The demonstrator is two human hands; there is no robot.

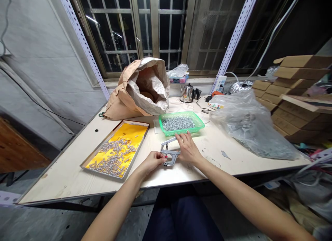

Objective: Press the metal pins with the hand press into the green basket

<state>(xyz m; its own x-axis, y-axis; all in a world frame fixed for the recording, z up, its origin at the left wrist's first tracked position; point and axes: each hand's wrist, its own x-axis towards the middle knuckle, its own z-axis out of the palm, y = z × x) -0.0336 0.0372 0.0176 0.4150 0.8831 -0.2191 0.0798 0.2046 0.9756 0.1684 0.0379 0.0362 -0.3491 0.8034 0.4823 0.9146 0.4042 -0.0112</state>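
Just in front of the green basket, my right hand (188, 149) grips a grey pair of hand-press pliers (171, 153) with a spring by its upper handle. My left hand (153, 160) is closed in a pinch at the jaw end, beside a small red part of the tool. Whatever its fingertips hold is too small to make out. Many small silvery metal pieces (178, 123) fill the green plastic basket (169, 133). To the left, a shallow tray lined with yellow cloth (133, 129) carries a heap of ridged, spring-like metal pieces (110, 164).
Behind the tray, a large open paper sack (121, 99) lies on its side. A steel kettle (186, 94) stands near the window. On the right are a clear plastic bag (249, 126) and stacked cardboard boxes (293, 109). A grey scrap (225, 154) lies on the tabletop.
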